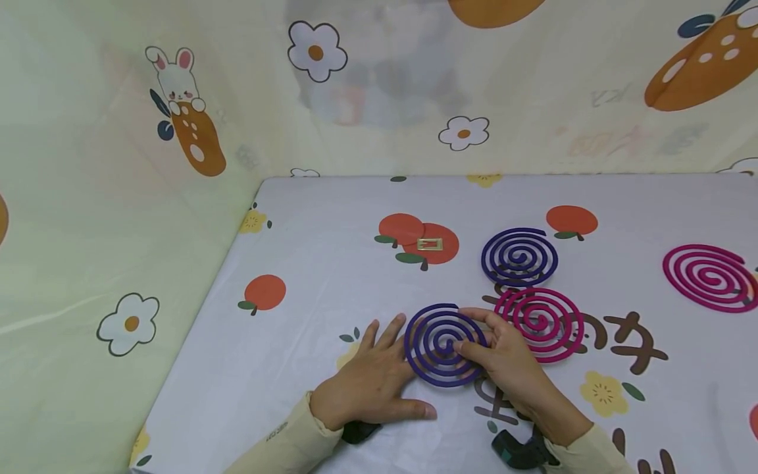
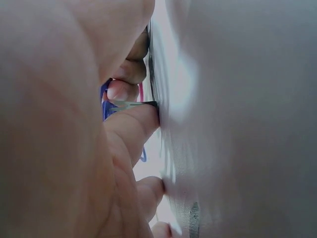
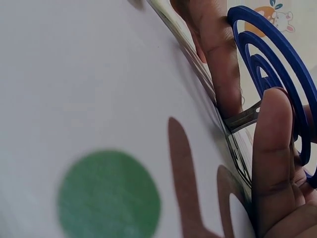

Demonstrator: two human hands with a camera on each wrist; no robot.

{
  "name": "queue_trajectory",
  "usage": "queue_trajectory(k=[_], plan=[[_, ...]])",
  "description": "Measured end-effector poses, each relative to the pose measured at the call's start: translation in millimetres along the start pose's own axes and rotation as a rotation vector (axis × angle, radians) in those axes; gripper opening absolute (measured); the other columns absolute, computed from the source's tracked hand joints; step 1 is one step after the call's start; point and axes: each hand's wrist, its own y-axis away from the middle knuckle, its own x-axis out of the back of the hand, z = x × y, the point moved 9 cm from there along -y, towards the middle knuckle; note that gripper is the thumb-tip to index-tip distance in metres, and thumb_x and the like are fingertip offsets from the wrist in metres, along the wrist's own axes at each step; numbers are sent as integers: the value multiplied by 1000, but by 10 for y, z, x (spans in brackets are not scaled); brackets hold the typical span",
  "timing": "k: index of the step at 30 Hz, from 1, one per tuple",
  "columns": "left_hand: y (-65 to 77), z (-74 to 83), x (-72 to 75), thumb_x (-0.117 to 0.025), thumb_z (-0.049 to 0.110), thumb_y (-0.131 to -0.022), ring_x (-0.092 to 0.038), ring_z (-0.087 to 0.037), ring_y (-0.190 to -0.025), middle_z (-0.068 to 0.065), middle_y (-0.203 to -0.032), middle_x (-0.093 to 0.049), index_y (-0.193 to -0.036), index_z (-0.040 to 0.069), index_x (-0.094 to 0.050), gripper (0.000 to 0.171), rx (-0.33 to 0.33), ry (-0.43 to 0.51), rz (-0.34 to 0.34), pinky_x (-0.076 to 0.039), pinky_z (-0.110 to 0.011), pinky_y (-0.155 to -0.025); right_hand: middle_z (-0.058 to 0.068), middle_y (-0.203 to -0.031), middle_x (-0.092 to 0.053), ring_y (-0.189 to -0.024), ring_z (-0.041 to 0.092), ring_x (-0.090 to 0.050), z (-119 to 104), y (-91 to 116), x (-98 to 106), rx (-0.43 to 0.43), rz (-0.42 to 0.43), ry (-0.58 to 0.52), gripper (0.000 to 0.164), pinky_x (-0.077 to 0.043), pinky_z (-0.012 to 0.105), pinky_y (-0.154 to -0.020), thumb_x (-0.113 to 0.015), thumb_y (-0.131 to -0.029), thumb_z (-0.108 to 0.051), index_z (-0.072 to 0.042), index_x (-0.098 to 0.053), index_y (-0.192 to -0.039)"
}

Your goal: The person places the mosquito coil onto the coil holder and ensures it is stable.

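A dark blue mosquito coil (image 1: 445, 345) is pinched at its right side by my right hand (image 1: 515, 359), the thumb near its centre. In the right wrist view, the blue coil (image 3: 277, 44) stands tilted above the cloth. A thin metal strip (image 3: 243, 119), like a coil stand, slants up from the cloth toward the coil's middle. My left hand (image 1: 373, 382) lies palm down with fingers spread, partly behind the coil. In the left wrist view, one left finger (image 2: 133, 126) presses beside the strip (image 2: 133, 104). The head view hides this strip behind the coil.
Another blue coil (image 1: 519, 257) lies just beyond the right hand, with a pink coil (image 1: 539, 326) close beside that hand. A second pink coil (image 1: 710, 278) is at far right. A small gold metal stand (image 1: 429, 244) lies farther back on the printed tablecloth (image 1: 320, 243).
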Motion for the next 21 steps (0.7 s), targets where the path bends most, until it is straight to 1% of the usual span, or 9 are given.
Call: queue_trajectory(k=[9, 17, 21], plan=[[2, 1, -7, -51, 82, -90, -4, -37, -161, 1, -175, -14, -167, 40, -20, 93, 0, 5, 2, -14, -71, -121, 18, -116, -73, -88, 22, -72, -5, 2, 1, 1, -1, 14, 62, -61, 29, -82, -68, -99, -6, -4, -38, -154], [-4, -4, -4, -52, 82, -90, -2, -37, -161, 2, -176, -13, -167, 38, -19, 95, -1, 2, 4, -13, -72, -121, 19, -120, -73, -96, 20, -72, -23, 12, -8, 11, -14, 7, 62, -60, 28, -85, -68, -99, -6, -3, -39, -153], [-3, 3, 4, -53, 82, -89, -3, -37, -161, 2, -176, -13, -167, 36, -19, 97, 1, 2, 4, -14, -72, -121, 19, -121, -72, -99, 22, -72, -19, 18, -8, -6, -18, 2, 60, -60, 29, -87, -68, -98, -5, -4, -41, -151]])
